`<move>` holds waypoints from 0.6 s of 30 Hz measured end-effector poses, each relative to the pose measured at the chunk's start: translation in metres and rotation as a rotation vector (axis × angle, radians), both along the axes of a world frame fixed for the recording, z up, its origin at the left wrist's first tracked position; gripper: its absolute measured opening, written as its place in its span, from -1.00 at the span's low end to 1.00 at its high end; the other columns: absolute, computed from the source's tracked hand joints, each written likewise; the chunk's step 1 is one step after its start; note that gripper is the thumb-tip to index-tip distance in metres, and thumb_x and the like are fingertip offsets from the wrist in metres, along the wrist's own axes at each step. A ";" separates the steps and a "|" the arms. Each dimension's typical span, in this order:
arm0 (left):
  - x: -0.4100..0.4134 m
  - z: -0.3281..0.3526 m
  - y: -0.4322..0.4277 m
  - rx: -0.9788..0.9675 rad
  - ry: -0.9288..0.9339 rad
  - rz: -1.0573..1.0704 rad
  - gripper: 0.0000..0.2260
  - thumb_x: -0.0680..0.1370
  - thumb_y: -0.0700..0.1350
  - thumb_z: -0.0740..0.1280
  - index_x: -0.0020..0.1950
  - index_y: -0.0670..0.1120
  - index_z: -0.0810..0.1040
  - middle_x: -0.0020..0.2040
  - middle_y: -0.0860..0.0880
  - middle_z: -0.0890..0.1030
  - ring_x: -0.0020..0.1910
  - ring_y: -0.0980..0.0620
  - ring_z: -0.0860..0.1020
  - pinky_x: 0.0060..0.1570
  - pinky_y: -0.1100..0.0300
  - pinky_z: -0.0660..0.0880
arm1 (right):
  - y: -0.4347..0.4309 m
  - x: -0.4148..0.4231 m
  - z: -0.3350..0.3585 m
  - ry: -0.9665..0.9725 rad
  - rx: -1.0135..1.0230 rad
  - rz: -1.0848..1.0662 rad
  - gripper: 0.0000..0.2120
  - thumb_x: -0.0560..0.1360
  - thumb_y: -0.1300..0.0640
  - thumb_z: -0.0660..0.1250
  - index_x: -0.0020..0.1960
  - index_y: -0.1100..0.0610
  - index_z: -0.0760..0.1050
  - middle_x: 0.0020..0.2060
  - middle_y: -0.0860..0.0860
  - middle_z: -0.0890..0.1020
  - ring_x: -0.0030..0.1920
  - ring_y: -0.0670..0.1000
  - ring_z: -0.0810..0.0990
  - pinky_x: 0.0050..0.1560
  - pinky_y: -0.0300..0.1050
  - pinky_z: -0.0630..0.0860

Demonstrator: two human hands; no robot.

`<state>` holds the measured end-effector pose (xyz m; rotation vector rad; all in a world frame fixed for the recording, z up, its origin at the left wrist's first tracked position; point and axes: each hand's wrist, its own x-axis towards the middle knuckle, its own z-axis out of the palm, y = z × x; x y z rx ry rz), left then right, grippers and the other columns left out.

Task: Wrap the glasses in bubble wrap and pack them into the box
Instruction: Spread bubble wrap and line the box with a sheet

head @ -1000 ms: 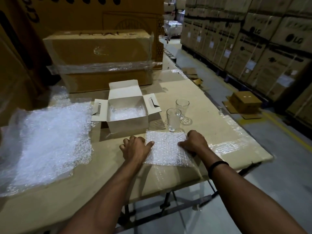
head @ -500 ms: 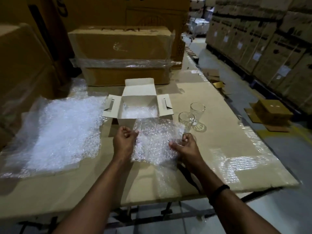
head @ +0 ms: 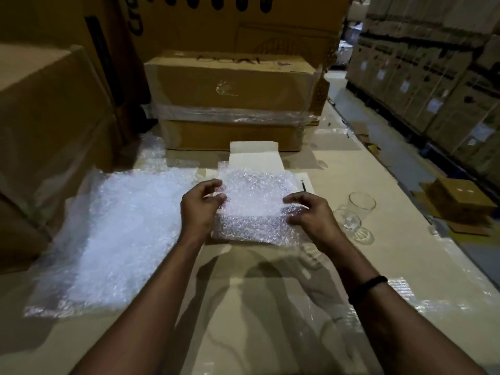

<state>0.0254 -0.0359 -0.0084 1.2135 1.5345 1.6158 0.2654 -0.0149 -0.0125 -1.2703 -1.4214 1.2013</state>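
Note:
I hold a small sheet of bubble wrap up in the air over the open white box, which it mostly hides. My left hand pinches the sheet's left edge. My right hand pinches its right edge. Two clear glasses stand on the table to the right of my right hand: the nearer one and the farther one, close together.
A large pile of bubble wrap lies on the cardboard-covered table at the left. Taped brown cartons stand behind the box and at the far left. The table's right edge drops to the warehouse floor, with a small carton there.
Both hands lifted the small sheet off the table and carried it forward, over the white box. The camera shifted left and closer.

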 end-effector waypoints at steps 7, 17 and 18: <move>-0.021 0.006 0.043 -0.062 0.117 -0.154 -0.56 0.43 -0.36 0.46 0.30 -0.16 0.56 0.19 -0.05 0.61 -0.04 0.09 0.59 0.09 0.14 0.55 | 0.035 -0.017 0.010 -0.020 -0.010 -0.124 -0.68 0.39 0.49 0.36 0.02 0.17 0.62 0.04 0.12 0.66 -0.20 -0.03 0.63 -0.15 -0.15 0.57; -0.027 0.005 0.084 -0.184 1.266 -0.166 -0.57 0.53 0.01 0.39 0.40 0.07 0.46 0.35 0.03 0.51 0.30 -0.07 0.38 0.21 0.00 0.21 | 0.095 -0.032 0.037 -0.773 0.021 -0.133 -0.61 0.48 0.39 0.29 0.27 0.17 0.55 0.20 0.10 0.61 -0.05 0.06 0.61 -0.16 -0.39 0.48; -0.026 0.005 0.088 -0.198 1.323 -0.173 -0.60 0.54 0.03 0.36 0.39 0.08 0.47 0.34 0.02 0.52 0.29 -0.07 0.38 0.19 0.00 0.21 | 0.099 -0.035 0.035 -0.845 0.029 -0.115 -0.62 0.49 0.38 0.28 0.27 0.17 0.55 0.20 0.11 0.61 0.06 0.12 0.61 -0.04 -0.21 0.52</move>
